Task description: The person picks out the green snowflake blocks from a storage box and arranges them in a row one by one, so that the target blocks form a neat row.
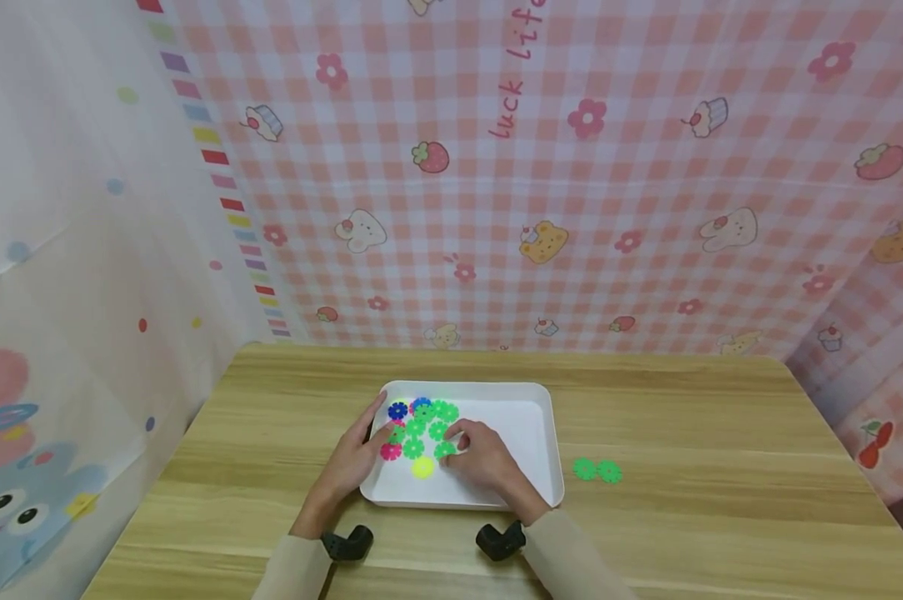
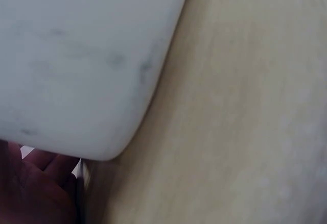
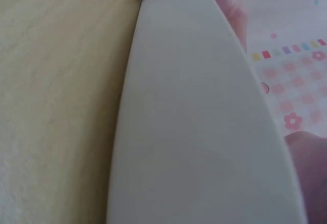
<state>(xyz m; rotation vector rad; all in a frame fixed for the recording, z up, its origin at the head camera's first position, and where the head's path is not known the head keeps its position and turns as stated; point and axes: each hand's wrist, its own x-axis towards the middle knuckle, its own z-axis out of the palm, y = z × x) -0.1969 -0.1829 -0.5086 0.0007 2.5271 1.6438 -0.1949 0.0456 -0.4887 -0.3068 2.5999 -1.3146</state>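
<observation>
A white tray (image 1: 496,493) lies on the table, holding snowflake-shaped plastic discs at its left side. My left hand (image 1: 354,454) grips the tray's left edge, its thumb over the rim near a green disc (image 1: 396,434). Above the tray's middle, my right hand (image 1: 484,454) has thumb and forefinger apart beside another green disc (image 1: 445,450); whether they touch it is unclear. A yellow disc (image 1: 422,467) sits nearer the front. In the left wrist view, the tray (image 2: 87,71) partly hides the left hand (image 2: 38,193). The tray wall (image 3: 189,112) fills much of the right wrist view.
Two green discs (image 1: 597,471) lie side by side on the wooden table (image 1: 691,433), right of the tray. Blue discs (image 1: 397,411) and a pink disc (image 1: 391,452) are among the pile. A checked curtain (image 1: 481,192) hangs behind the table.
</observation>
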